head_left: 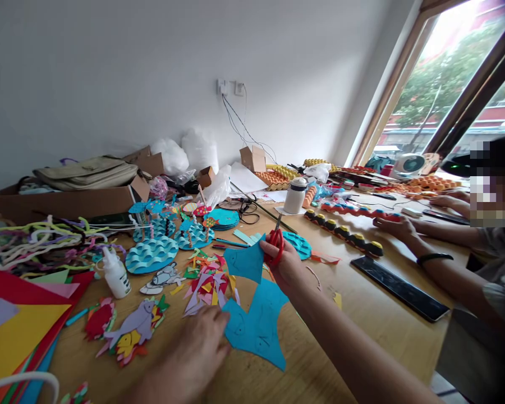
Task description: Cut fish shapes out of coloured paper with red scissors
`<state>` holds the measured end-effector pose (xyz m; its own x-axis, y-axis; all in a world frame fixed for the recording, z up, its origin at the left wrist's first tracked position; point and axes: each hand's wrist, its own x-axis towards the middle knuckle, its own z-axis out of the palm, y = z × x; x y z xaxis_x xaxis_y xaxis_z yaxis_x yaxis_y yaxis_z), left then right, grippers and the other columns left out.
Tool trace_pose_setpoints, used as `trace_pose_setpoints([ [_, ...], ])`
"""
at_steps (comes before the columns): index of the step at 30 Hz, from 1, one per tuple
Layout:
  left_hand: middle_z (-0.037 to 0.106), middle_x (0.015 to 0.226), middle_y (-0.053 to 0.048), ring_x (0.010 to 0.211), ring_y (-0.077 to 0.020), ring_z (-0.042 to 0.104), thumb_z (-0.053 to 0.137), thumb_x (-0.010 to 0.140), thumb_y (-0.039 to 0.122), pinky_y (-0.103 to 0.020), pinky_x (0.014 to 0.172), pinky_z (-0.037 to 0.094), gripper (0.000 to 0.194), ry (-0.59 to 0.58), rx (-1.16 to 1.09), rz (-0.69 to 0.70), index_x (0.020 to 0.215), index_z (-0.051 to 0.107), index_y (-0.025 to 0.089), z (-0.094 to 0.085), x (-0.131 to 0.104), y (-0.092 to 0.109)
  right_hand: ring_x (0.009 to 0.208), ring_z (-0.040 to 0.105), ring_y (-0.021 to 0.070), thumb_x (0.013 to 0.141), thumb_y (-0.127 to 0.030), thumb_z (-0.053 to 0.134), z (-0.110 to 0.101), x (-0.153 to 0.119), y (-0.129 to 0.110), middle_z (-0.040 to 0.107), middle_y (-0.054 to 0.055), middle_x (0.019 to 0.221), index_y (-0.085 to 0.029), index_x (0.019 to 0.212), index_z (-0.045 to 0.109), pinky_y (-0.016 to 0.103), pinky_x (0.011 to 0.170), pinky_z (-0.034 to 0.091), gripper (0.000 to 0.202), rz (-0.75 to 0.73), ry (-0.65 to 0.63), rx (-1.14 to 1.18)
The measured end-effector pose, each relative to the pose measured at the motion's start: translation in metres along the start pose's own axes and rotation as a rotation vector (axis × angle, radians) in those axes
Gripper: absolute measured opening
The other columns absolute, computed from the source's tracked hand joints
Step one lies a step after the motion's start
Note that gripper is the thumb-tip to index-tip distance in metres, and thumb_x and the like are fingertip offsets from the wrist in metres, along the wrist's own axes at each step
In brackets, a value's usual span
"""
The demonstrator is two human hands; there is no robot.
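My right hand [284, 264] is closed around red-handled scissors [276, 244], whose blades point up and away. A small blue paper piece [244, 262] with a drawn outline rests at the same fingers, seemingly pinched there. Below it, a larger blue paper sheet [258, 325] has pencilled fish-like outlines and cut edges. Smeared by motion, my left hand [200, 348] has its fingertips at that sheet's left edge; whether it grips the paper I cannot tell. Colourful paper scraps [210, 280] lie just beyond the left hand.
Cut paper fish [137, 325], a white glue bottle [116, 274] and coloured sheets [21, 320] lie to the left. Blue egg-tray crafts [151, 255] stand behind. On the right are a black phone-like slab [398, 287], a painted egg-carton strip [345, 233] and another person's hand [398, 229].
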<state>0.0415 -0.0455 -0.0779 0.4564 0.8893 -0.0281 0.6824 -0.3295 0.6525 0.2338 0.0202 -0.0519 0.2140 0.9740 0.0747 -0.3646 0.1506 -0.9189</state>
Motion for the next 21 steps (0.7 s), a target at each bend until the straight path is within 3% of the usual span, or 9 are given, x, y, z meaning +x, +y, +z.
trace_pose_setpoints([
  [2,0.053,0.129,-0.021,0.12,-0.0365,0.045,0.059,0.065,0.011,-0.05,0.099,0.033,0.053,-0.111,0.294,0.009,0.117,0.059,0.013,0.01,-0.009,0.007,0.051,0.04,0.008,0.056,-0.028,0.074,-0.007,-0.001,0.007,0.045,-0.005,0.062,-0.018,0.08,0.05,0.022,0.049,0.032,0.035,0.023,0.013,0.005],
  [5,0.047,0.132,-0.023,0.121,-0.0402,0.043,0.062,0.07,0.033,-0.053,0.097,0.036,0.057,-0.268,0.382,0.136,0.122,0.055,0.012,0.03,-0.018,0.003,0.052,0.041,0.0082,0.057,-0.028,0.074,-0.014,-0.002,0.016,0.046,-0.005,0.062,-0.018,0.079,0.051,0.021,0.049,0.032,0.034,0.038,0.039,0.008],
  [6,0.046,0.132,-0.022,0.12,-0.0405,0.043,0.062,0.072,0.036,-0.054,0.095,0.038,0.057,-0.25,0.409,0.201,0.123,0.054,0.013,0.038,-0.019,-0.003,0.052,0.041,0.0081,0.057,-0.028,0.074,-0.016,-0.001,0.019,0.046,-0.005,0.061,-0.018,0.079,0.05,0.021,0.049,0.032,0.034,0.039,0.048,0.01],
  [9,0.052,0.129,-0.013,0.115,-0.0313,0.052,0.048,0.084,0.021,-0.042,0.091,0.046,0.042,-0.129,0.508,0.428,0.125,0.052,0.025,0.062,-0.021,-0.027,0.05,0.041,0.0079,0.055,-0.028,0.075,-0.019,0.0,0.023,0.045,-0.006,0.059,-0.018,0.076,0.049,0.021,0.048,0.032,0.035,0.044,0.062,0.013],
  [12,0.053,0.128,-0.01,0.112,-0.0281,0.055,0.045,0.086,0.02,-0.037,0.088,0.048,0.042,-0.013,0.586,0.603,0.127,0.048,0.026,0.075,-0.022,-0.039,0.05,0.042,0.008,0.054,-0.027,0.076,-0.022,0.001,0.025,0.047,-0.006,0.059,-0.018,0.077,0.05,0.021,0.048,0.033,0.036,0.046,0.055,0.015],
  [14,0.058,0.125,-0.009,0.108,-0.0261,0.059,0.045,0.086,0.021,-0.035,0.087,0.049,0.038,0.007,0.628,0.643,0.123,0.052,0.025,0.07,-0.022,-0.032,0.05,0.042,0.0079,0.054,-0.028,0.076,-0.023,0.001,0.026,0.048,-0.006,0.059,-0.018,0.078,0.051,0.021,0.048,0.033,0.036,0.046,0.054,0.014],
  [16,0.062,0.12,-0.007,0.104,-0.0256,0.061,0.047,0.085,0.028,-0.034,0.084,0.05,0.034,-0.043,0.633,0.625,0.117,0.057,0.025,0.055,-0.019,-0.017,0.049,0.042,0.0076,0.053,-0.028,0.076,-0.025,0.002,0.026,0.047,-0.007,0.058,-0.017,0.077,0.051,0.021,0.048,0.032,0.036,0.041,0.062,0.014],
  [18,0.061,0.122,-0.008,0.108,-0.0264,0.058,0.049,0.083,0.032,-0.038,0.088,0.048,0.037,-0.062,0.572,0.496,0.118,0.057,0.023,0.038,-0.014,-0.002,0.049,0.041,0.0072,0.052,-0.029,0.077,-0.027,0.004,0.026,0.046,-0.007,0.058,-0.018,0.074,0.05,0.021,0.048,0.032,0.036,0.025,0.076,0.015],
  [21,0.057,0.128,-0.006,0.12,-0.0278,0.048,0.045,0.084,0.021,-0.047,0.099,0.037,0.039,-0.047,0.513,0.289,0.122,0.053,0.024,0.02,-0.003,0.008,0.05,0.041,0.0071,0.051,-0.031,0.076,-0.033,0.008,0.025,0.046,-0.007,0.059,-0.018,0.074,0.05,0.022,0.049,0.033,0.037,0.0,0.098,0.007],
])
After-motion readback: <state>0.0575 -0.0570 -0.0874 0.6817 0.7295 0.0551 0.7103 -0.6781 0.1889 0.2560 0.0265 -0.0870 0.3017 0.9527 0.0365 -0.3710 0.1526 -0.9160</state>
